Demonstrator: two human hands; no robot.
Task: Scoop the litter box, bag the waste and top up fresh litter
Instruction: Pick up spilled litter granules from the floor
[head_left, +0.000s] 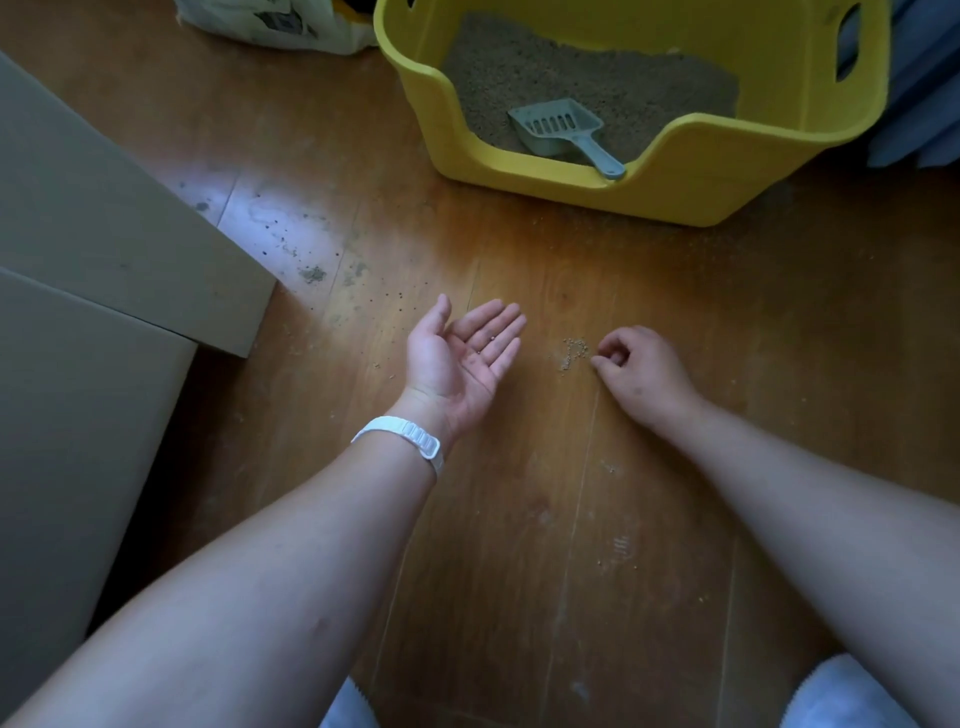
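Your left hand (462, 358) lies open, palm up with a few grains; your right hand (636, 371) pinches at spilled litter (574, 353) on the floor (519, 519). Granules are tiny, light, rolling: sweep them together instead.

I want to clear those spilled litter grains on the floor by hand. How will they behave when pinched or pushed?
The grains look tiny, round and loose, so they will probably roll and scatter on the smooth floor when pushed. Pinching with the right hand likely lifts only a few at a time. The cupped left hand holds just a couple.
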